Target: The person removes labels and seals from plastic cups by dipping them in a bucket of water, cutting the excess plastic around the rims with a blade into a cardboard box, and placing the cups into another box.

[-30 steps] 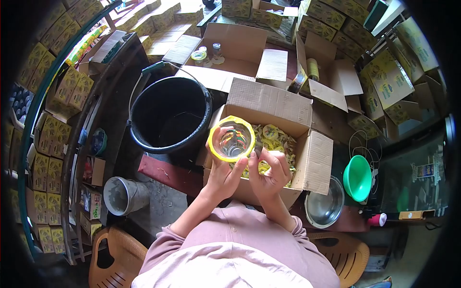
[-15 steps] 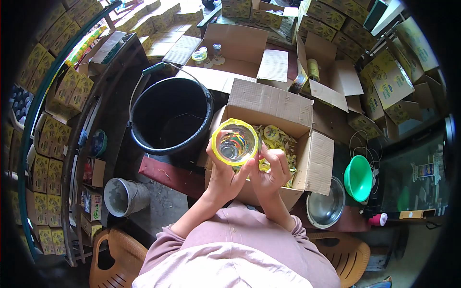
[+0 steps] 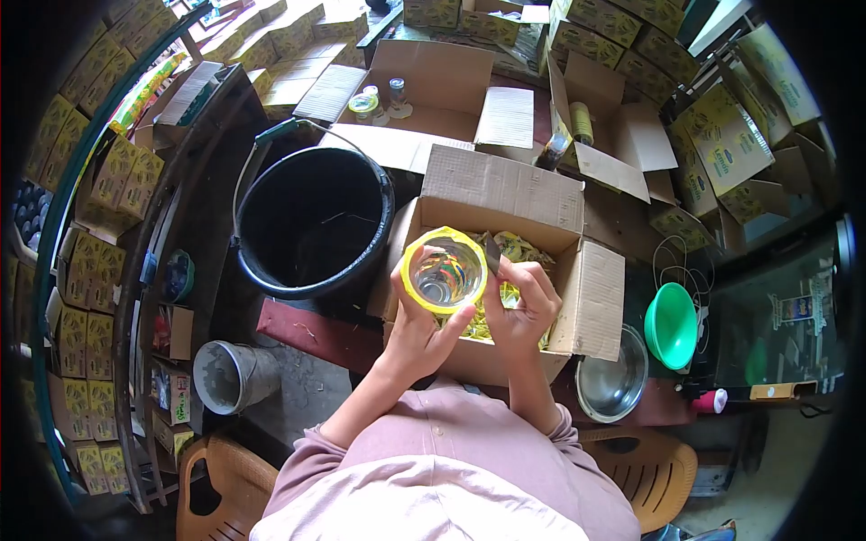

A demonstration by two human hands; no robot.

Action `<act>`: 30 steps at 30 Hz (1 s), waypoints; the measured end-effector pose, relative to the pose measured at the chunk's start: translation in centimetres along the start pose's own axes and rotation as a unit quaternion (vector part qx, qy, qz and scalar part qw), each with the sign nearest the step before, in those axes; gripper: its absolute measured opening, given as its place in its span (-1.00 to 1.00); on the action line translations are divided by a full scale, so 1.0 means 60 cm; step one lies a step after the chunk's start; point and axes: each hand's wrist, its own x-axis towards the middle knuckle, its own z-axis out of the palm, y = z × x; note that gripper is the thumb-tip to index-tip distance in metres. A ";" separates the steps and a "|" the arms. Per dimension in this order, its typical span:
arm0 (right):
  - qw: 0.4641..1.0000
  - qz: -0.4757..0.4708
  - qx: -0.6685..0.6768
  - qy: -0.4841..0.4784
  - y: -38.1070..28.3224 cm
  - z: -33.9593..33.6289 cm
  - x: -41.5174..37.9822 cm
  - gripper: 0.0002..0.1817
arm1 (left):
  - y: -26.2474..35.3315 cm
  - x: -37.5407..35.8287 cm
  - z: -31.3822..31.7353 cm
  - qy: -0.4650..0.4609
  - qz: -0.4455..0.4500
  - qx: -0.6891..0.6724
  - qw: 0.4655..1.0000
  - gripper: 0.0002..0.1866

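My left hand is wrapped round a clear cup with a ragged yellow rim, its mouth turned up toward me. Coloured print shows on the cup's inner wall. Beside the rim, my right hand pinches a small dark blade, which stands close along the cup's right edge. Below both hands is an open cardboard box holding yellow strips and scraps. The blade's handle is hidden in my right fingers.
A black bucket stands left of the box, a grey bucket lower left. To the right are a metal bowl and a green bowl. Behind, another open carton holds jars. Stacked cartons line both sides.
My right hand has shifted slightly right and turned, so more of the blade shows at the rim. The cup has moved slightly right and down in the view, still in my left hand.
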 end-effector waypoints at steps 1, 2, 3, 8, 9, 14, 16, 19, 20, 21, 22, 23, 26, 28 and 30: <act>1.000 0.007 -0.006 0.005 -0.001 -0.001 -0.002 -0.76 | -0.002 0.000 0.000 0.001 0.000 -0.002 1.000 -0.21; 1.000 0.014 -0.011 0.010 -0.001 -0.001 -0.004 -0.77 | -0.004 0.002 -0.001 0.003 -0.001 0.001 1.000 -0.22; 1.000 0.011 -0.015 0.009 -0.002 -0.001 -0.005 -0.77 | -0.005 0.003 -0.002 0.004 -0.003 0.004 1.000 -0.22; 0.999 -0.009 -0.049 0.003 -0.010 -0.001 -0.007 -0.77 | -0.005 0.006 -0.003 0.004 -0.002 0.011 1.000 -0.21; 0.999 -0.014 -0.048 0.005 -0.009 0.000 -0.007 -0.76 | -0.005 0.006 -0.003 0.002 0.001 0.012 1.000 -0.21; 0.998 -0.027 -0.055 0.008 -0.006 0.002 -0.008 -0.75 | -0.004 0.004 -0.002 -0.002 0.000 0.021 1.000 -0.21; 0.996 -0.030 -0.079 0.026 -0.008 0.001 -0.013 -0.75 | -0.001 0.005 -0.001 0.003 -0.006 0.023 1.000 -0.21; 0.995 -0.045 -0.087 0.030 -0.010 0.001 -0.015 -0.75 | 0.002 0.008 0.000 0.015 0.001 0.015 1.000 -0.21; 0.995 -0.051 -0.086 0.027 -0.011 0.001 -0.016 -0.74 | 0.003 0.008 0.001 0.012 0.001 0.018 1.000 -0.20; 0.995 -0.050 -0.085 0.026 -0.012 0.001 -0.016 -0.74 | 0.005 0.008 0.002 0.010 0.001 0.021 1.000 -0.20; 0.995 -0.048 -0.082 0.025 -0.014 0.002 -0.016 -0.74 | 0.006 0.008 0.002 0.008 0.002 0.025 1.000 -0.20; 0.995 -0.048 -0.079 0.023 -0.015 0.003 -0.015 -0.73 | 0.006 0.008 0.003 0.004 0.003 0.029 1.000 -0.20; 0.994 -0.051 -0.089 0.028 -0.012 0.004 -0.018 -0.72 | 0.008 0.008 0.004 0.000 0.000 0.032 0.999 -0.20; 0.993 -0.053 -0.097 0.030 -0.011 0.005 -0.018 -0.71 | 0.009 0.008 0.005 0.003 -0.003 0.023 1.000 -0.20; 0.994 -0.050 -0.096 0.030 -0.011 0.005 -0.016 -0.71 | 0.012 0.008 0.007 -0.001 -0.001 0.025 1.000 -0.20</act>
